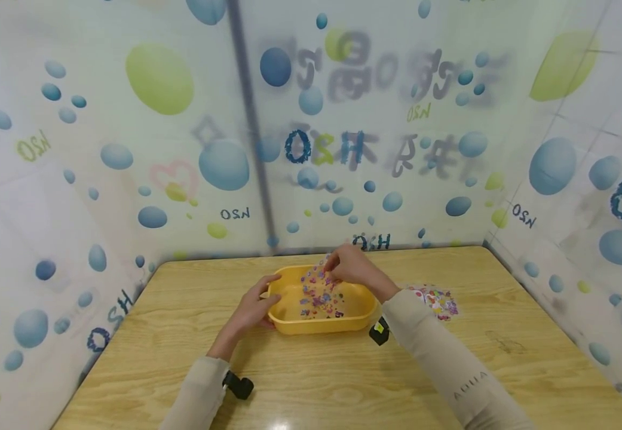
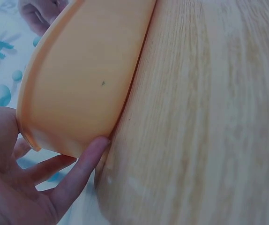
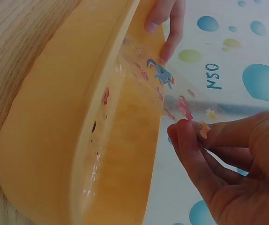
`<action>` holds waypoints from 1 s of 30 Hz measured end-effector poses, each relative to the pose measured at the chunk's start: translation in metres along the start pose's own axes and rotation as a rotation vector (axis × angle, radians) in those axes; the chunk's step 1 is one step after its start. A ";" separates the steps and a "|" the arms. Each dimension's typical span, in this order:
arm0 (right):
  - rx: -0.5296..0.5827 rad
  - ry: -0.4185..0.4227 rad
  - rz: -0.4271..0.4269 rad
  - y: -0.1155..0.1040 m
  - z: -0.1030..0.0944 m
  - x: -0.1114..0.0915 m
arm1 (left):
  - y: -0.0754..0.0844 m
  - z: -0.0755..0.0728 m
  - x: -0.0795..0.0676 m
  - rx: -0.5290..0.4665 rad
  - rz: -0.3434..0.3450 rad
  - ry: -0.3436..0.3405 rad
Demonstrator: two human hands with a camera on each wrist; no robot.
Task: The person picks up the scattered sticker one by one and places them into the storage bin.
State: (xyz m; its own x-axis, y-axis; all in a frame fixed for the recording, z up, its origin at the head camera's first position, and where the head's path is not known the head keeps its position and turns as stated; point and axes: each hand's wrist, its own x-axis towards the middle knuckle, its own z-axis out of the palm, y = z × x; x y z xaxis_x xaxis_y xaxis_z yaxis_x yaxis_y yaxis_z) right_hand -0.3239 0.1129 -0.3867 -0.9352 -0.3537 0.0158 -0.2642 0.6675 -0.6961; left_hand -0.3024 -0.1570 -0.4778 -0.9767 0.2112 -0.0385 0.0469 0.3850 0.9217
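Observation:
A yellow plastic basin (image 1: 316,326) sits on the wooden table. My left hand (image 1: 250,307) grips its left end, with fingers against the outer wall (image 2: 78,93) in the left wrist view. Between thumb and fingers, my right hand (image 1: 355,266) pinches the edge of a clear sticker sheet (image 3: 160,77) printed with small colourful cartoon ponies. The sheet slants over the basin. Small coloured pieces or prints (image 1: 321,301) show on the basin's floor; whether they are loose or on sheets I cannot tell.
More sticker sheets (image 1: 445,303) lie on the table right of the basin, partly behind the right sleeve (image 1: 429,340). A printed curtain (image 1: 311,197) with blue and green dots hangs behind the table (image 1: 311,382) and at its sides.

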 end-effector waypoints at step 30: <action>-0.079 -0.123 0.158 0.001 0.017 0.020 | 0.001 0.000 0.001 0.025 0.013 0.021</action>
State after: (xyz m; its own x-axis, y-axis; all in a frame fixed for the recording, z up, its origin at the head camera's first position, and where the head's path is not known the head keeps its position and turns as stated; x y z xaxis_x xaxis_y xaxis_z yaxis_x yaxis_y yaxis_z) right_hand -0.3390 0.0952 -0.3997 -0.9319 -0.3146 -0.1805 -0.1384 0.7684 -0.6248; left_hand -0.3028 -0.1562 -0.4775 -0.9801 0.1976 -0.0184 0.0645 0.4049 0.9121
